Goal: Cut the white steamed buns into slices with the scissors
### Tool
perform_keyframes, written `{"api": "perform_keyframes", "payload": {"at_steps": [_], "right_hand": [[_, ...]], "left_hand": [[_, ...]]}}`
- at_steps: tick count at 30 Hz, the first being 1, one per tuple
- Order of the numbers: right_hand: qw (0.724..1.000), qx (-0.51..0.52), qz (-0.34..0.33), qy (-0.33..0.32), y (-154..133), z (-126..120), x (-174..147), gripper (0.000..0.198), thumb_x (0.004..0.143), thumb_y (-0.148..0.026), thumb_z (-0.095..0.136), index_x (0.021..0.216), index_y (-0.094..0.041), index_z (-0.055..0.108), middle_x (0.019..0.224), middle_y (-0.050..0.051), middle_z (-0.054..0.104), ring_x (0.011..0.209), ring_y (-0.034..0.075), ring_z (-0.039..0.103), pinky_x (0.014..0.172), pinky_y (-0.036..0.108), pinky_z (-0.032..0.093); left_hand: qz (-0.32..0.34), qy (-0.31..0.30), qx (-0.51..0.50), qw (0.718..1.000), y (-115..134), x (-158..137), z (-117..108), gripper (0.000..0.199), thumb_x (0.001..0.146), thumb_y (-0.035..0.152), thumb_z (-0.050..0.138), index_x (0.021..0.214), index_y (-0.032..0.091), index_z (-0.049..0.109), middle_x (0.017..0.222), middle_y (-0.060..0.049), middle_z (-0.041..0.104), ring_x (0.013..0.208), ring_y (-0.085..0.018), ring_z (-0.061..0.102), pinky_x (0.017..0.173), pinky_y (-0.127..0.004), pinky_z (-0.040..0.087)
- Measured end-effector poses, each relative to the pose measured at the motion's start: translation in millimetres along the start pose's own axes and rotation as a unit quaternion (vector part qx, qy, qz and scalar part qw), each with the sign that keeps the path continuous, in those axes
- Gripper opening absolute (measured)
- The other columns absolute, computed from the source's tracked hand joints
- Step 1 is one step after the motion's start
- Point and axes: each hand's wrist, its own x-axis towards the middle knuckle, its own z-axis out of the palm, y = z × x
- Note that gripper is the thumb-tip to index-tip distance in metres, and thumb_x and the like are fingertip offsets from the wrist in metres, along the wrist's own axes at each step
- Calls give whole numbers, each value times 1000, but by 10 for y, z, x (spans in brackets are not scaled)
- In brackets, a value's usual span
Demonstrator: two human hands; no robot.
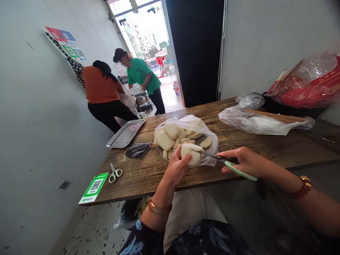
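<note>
I have the left hand (175,167) gripping a soft-looking, rounded white bun (196,159), the right (244,162) holding green-handled metal scissors (240,171); a slip could nick the left.

Washed-out daylight through doorway (152,39), dim lower right

Left hand (176,165): is gripping 1 pale bun (190,156).
Right hand (243,161): is holding green-handled scissors (236,168), blades meeting the bun.
Plastic bag (214,147): is lying on the wooden table (148,177), holding more buns (166,140).
Doorway (170,83): 2 people (102,85) are bending nearby.
</note>
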Motion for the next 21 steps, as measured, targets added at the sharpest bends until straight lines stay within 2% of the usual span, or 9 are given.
{"api": "perform_keyframes", "payload": {"at_steps": [3, 7, 13, 17, 21], "right_hand": [[999, 30, 21, 4, -23, -9, 5, 64, 75, -53, 71, 126, -14, 70, 98, 6, 79, 85, 29, 71, 75, 34, 52], [997, 61, 38, -35, -73, -48, -10, 72, 73, -54, 71, 132, -13, 65, 101, 7, 78, 92, 31, 70, 80, 36, 53], [997, 30, 0, -77, -68, -55, -31, 91, 67, -51, 78, 146, -15, 50, 125, 12, 71, 110, 34, 66, 92, 39, 51], [997, 6, -22, -67, -57, -58, -17, 90, 69, -53, 78, 147, -18, 50, 123, 12, 72, 110, 34, 67, 93, 39, 51], [997, -12, -10, -79, -55, -84, 7, 92, 68, -56, 78, 146, -16, 51, 120, 13, 73, 105, 34, 68, 90, 38, 52]], "left_hand": [[-15, -21, -25, 999, -24, 13, -5, 61, 63, 43, 87, 113, 15, 66, 109, -11, 70, 103, -25, 64, 88, -32, 50], [-29, 5, -41, 999, -30, 10, 3, 50, 68, 38, 85, 110, 16, 68, 106, -9, 72, 97, -21, 66, 85, -30, 52], [-20, 2, -16, 1000, 12, 1, 49, 53, 69, 39, 84, 113, 16, 65, 108, -9, 71, 98, -21, 66, 83, -29, 51], [-11, 7, 5, 1000, 15, 1, 58, 50, 69, 40, 83, 110, 16, 66, 104, -8, 71, 92, -19, 64, 81, -27, 49], [4, -7, 40, 999, 9, 0, 38, 48, 71, 38, 82, 111, 16, 66, 102, -7, 70, 90, -18, 62, 80, -27, 48]]}}
